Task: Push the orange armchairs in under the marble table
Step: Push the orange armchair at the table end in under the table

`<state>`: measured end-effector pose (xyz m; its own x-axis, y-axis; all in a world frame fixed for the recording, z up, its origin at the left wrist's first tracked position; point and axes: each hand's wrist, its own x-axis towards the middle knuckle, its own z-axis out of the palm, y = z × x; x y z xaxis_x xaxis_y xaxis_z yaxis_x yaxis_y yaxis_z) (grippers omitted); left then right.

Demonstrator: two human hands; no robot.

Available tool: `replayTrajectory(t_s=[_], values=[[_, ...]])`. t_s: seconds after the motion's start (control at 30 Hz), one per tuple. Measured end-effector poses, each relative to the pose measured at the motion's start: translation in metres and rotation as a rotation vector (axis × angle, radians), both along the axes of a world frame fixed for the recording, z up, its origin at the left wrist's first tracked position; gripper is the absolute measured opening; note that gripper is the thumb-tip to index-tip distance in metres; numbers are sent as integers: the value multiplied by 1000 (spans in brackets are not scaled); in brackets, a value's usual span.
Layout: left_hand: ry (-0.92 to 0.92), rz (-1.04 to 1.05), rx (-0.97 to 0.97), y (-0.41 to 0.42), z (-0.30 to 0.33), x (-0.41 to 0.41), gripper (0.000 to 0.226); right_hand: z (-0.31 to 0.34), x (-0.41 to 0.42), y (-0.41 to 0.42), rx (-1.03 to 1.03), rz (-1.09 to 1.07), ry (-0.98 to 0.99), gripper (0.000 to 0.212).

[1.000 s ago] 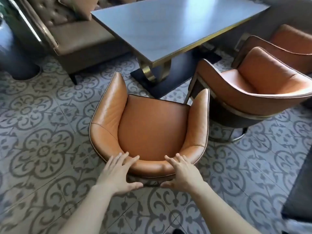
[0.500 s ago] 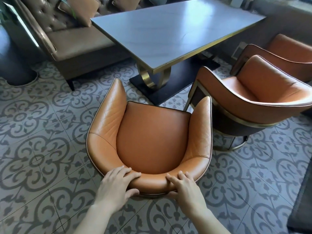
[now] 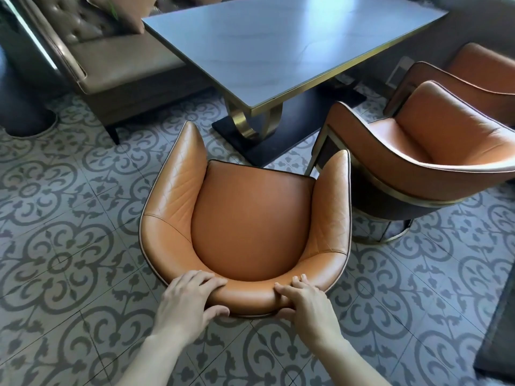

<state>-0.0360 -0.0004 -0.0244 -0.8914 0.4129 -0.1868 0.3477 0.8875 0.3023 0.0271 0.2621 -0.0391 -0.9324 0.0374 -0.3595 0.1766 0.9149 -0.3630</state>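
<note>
An orange leather armchair stands right in front of me, its open front facing the corner of the grey marble table. My left hand grips the top of its curved backrest, fingers over the rim and thumb behind. My right hand grips the same backrest a little to the right. The chair's front edge stands short of the table's gold legs and black base. A second orange armchair stands to the right, turned sideways. A third orange armchair stands behind it.
A brown tufted leather sofa lines the table's far left side. A dark round pedestal stands at the left edge. The floor is patterned grey tile. A dark rug or mat edge lies at the lower right.
Both hands went from resting flat on the backrest to curling around its rim. My view has moved closer in over the chair, which now fills more of the frame.
</note>
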Motion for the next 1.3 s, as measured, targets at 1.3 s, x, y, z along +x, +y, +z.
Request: replayTrajectory(t_s=[1.3], values=[[-28,266,57,70,-9,-218,50,-20,-245,63,-109,10,190,53]])
